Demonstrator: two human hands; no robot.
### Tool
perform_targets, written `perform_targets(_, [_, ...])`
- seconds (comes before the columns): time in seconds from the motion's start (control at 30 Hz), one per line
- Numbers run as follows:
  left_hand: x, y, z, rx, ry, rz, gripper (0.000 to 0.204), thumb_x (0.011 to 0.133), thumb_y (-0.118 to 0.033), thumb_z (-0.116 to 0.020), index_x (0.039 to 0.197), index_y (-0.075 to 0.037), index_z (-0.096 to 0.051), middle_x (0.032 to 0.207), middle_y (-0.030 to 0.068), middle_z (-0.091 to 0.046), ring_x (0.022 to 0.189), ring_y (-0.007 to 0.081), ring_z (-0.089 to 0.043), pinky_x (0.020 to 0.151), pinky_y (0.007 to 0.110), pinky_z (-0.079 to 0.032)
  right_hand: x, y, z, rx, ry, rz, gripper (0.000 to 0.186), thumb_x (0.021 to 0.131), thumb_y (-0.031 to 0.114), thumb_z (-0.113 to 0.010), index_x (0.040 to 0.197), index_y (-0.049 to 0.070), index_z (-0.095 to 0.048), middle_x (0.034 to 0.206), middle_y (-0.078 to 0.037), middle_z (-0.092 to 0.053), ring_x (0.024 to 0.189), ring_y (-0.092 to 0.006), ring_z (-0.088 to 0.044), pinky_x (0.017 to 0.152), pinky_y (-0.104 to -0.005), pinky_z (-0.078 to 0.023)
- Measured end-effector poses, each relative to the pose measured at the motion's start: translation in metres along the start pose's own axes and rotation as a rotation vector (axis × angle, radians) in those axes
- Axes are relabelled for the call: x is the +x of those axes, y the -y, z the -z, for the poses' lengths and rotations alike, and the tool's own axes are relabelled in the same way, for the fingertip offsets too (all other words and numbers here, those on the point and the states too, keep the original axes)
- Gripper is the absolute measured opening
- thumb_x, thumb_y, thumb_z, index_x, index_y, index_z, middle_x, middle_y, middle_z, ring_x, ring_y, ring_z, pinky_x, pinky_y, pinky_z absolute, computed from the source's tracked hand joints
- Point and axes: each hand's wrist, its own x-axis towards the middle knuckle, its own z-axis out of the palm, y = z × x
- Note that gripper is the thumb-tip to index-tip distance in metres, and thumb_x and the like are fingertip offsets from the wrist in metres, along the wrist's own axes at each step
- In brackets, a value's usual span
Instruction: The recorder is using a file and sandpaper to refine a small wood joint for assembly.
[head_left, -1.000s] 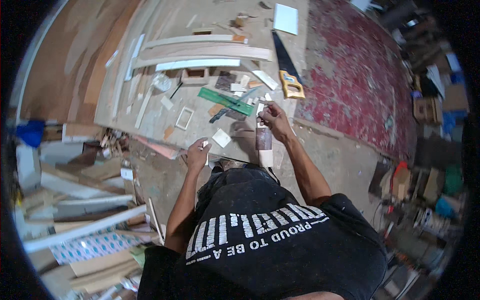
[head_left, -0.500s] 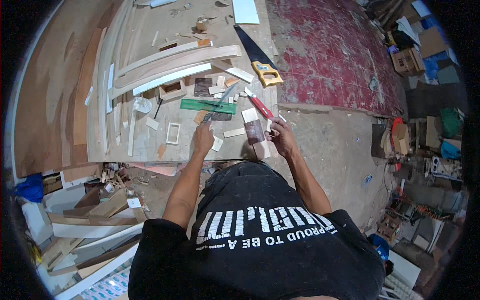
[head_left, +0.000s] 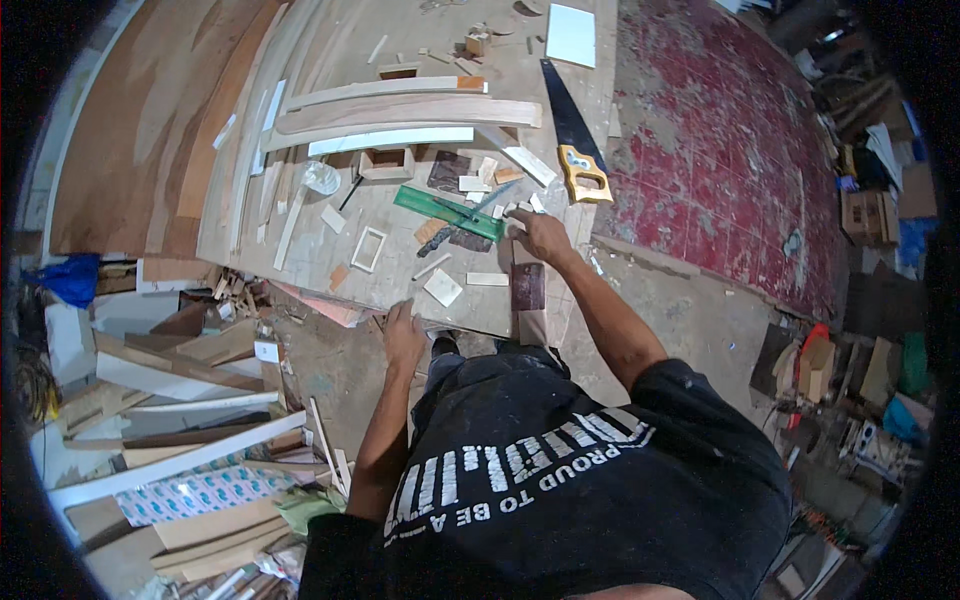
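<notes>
My left hand (head_left: pixel 403 335) is at the table's front edge, fingers apart, with nothing visible in it. My right hand (head_left: pixel 540 235) is curled over the pieces above a dark-brown and pale block (head_left: pixel 528 287); what it holds, if anything, is hidden. To its left lies a green straightedge (head_left: pixel 420 205) with a grey strip across it. Nearer the front are a pale square piece (head_left: pixel 442 288), a thin stick (head_left: pixel 432 267), a short strip (head_left: pixel 487 279) and a small wooden frame (head_left: pixel 368 250).
A handsaw (head_left: pixel 585 175) lies right of the small pieces. Long boards (head_left: pixel 400 115), a wooden box (head_left: pixel 386 165) and a white panel (head_left: pixel 570 35) are farther back on the worktable (head_left: pixel 340 50). Offcuts (head_left: pixel 190 420) are piled at lower left; a red tiled surface (head_left: pixel 720 150) is on the right.
Since half a second ago, my left hand has drawn back from near the straightedge to the front edge. My right hand has moved farther up the table, and the red tool no longer shows.
</notes>
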Motion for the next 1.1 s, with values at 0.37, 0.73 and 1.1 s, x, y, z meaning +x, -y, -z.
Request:
perform_targets(0.37, [-0.133,0.017,0.005,-0.197,-0.246,0.259,0.031,0.084,-0.004,-0.063,0.114,0.001,-0.066,0.102,0.0220,-0.067,0.090,0.0373,-0.067,0.083,0.041,-0.053,0.059,-0.027,-0.002,-0.162,0.264,0.090,0.022,0.081,0.017,-0.062,0.102,0.011,-0.067,0.097,-0.016,-0.071,0.089,-0.0344,-0.069,0.076,-0.0445,-0.056])
perform_targets(0.73, [0.017,-0.145,0.073,-1.047,0.103,0.300,0.030,0.095,-0.016,-0.065,0.121,0.000,-0.066,0.101,0.0077,-0.070,0.089,0.0133,-0.067,0.074,0.027,-0.055,-0.004,0.093,0.079,1.230,0.355,-0.344,0.008,0.089,0.015,-0.068,0.094,0.009,-0.069,0.077,0.006,-0.060,0.059,-0.0012,-0.044,0.051,-0.0173,-0.032])
perform_targets(1.1, [0.046,-0.167,0.089,-1.462,0.496,0.103,0.031,0.095,-0.017,-0.066,0.122,-0.004,-0.064,0.104,0.0048,-0.069,0.089,0.0125,-0.066,0.061,0.024,-0.053,-0.048,0.165,0.102,0.795,0.012,-0.138,0.024,0.086,0.017,-0.073,0.102,0.000,-0.066,0.084,0.001,-0.063,0.073,-0.0071,-0.050,0.065,-0.0235,-0.040])
